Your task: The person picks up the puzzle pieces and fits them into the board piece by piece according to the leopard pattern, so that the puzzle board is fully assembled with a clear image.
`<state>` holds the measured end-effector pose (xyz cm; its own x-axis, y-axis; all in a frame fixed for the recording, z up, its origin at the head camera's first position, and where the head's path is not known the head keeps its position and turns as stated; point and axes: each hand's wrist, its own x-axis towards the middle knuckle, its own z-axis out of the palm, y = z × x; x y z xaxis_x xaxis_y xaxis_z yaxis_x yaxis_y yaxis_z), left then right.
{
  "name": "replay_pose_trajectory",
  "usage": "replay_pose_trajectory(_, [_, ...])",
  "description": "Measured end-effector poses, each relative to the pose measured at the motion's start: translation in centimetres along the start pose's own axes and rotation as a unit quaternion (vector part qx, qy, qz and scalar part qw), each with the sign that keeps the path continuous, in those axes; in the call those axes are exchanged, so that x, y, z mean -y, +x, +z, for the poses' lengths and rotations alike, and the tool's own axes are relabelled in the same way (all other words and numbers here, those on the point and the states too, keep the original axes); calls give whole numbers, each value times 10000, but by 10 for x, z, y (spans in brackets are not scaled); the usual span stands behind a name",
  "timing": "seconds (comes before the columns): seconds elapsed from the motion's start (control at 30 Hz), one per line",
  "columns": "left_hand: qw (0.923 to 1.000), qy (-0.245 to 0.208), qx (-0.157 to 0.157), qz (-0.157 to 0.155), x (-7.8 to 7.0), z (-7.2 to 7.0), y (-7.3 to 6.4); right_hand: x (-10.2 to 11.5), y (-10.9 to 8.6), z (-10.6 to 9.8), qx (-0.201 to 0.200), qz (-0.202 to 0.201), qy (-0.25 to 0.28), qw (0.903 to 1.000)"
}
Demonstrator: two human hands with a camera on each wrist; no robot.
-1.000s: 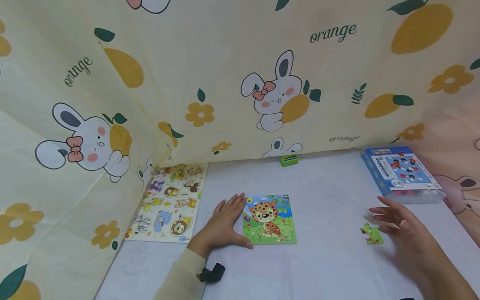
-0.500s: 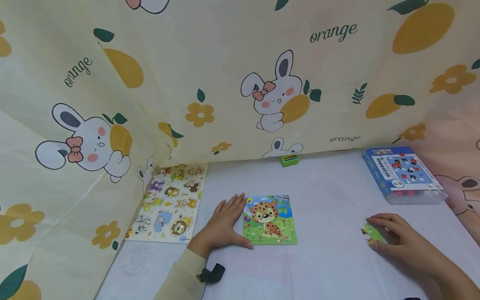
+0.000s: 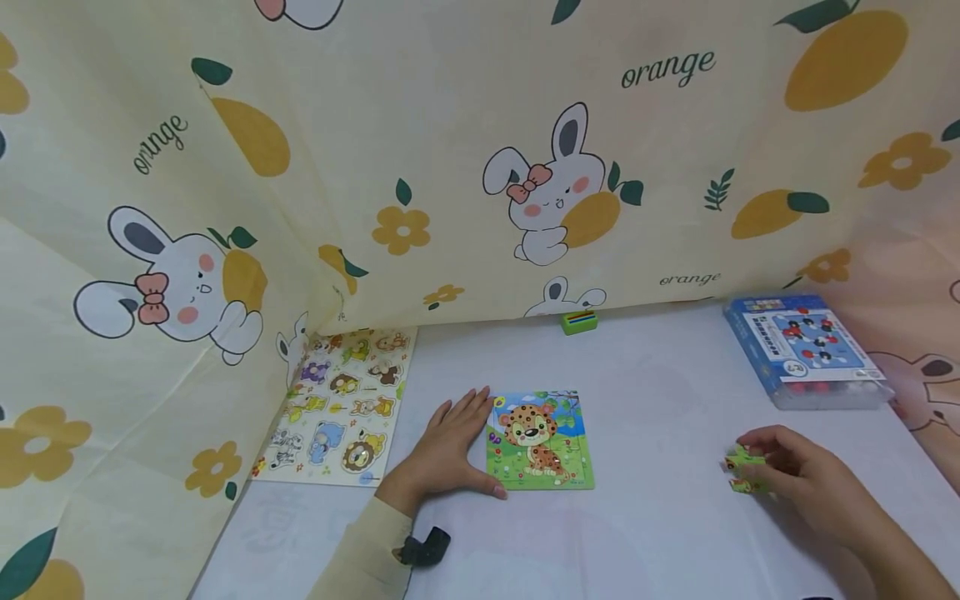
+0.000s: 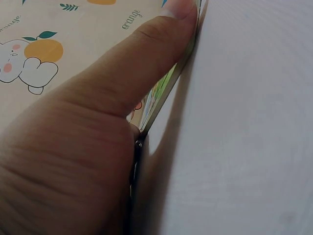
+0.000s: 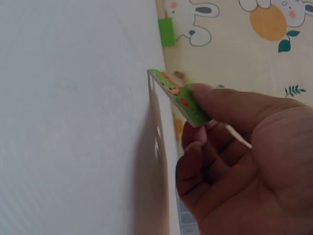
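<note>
My left hand point(image 3: 444, 454) lies flat at the left side of a square leopard jigsaw puzzle point(image 3: 551, 446), fingers spread. Its fingertips are at the puzzle's upper left edge and the thumb at the lower left corner; in the left wrist view the thumb point(image 4: 142, 58) stretches along the board's edge. Off to the right, my right hand point(image 3: 802, 475) pinches a green jigsaw puzzle piece point(image 5: 188, 105) between thumb and fingers. That piece is tilted, close over the white tabletop, with brown and red print on its face. The fingers partly hide it.
An animal picture board point(image 3: 330, 450) lies left of the left hand. At the back stands a small green pencil sharpener-like block point(image 3: 579, 322). A blue boxed set point(image 3: 810, 350) sits at the back right. A printed rabbit curtain point(image 3: 450, 167) borders the table.
My right hand has come down from above the green puzzle piece, closed its fingers on it and tipped it up. The left hand and the leopard puzzle have stayed in place.
</note>
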<state>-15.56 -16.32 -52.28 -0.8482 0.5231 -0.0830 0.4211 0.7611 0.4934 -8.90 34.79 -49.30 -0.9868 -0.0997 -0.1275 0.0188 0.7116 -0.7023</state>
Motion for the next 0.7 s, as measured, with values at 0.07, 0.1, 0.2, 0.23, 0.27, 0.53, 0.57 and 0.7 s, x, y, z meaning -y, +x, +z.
replay_pose_trajectory(0.07, [10000, 5, -3, -4, 0, 0, 0, 2, -2, 4, -118, -86, 175, 9997])
replay_pose_trajectory(0.1, [10000, 11, -1, -6, 0, 0, 0, 3, -2, 6, -142, -117, 238, 9995])
replay_pose_trajectory(0.2, [10000, 42, 1, -16, 0, 0, 0, 10, -2, 14, -249, -231, 345, 9988])
replay_pose_trajectory(0.23, [10000, 57, 6, -21, 0, 1, 0, 13, -2, 17, -261, -247, 396, 9986])
replay_pose_trajectory(0.27, [10000, 73, 13, -26, 0, 1, 0, 16, -2, 20, -249, -259, 450, 9983])
replay_pose_trajectory(0.53, [9999, 114, 20, 8, -1, 0, 0, 40, 5, 48, -182, -623, 1003, 9928])
replay_pose_trajectory(0.57, [9999, 119, 17, 11, -1, 0, 0, 43, 6, 52, -161, -666, 1093, 9916])
replay_pose_trajectory(0.7, [9999, 118, 9, 6, 0, 0, 0, 58, 11, 68, -78, -767, 1357, 9878])
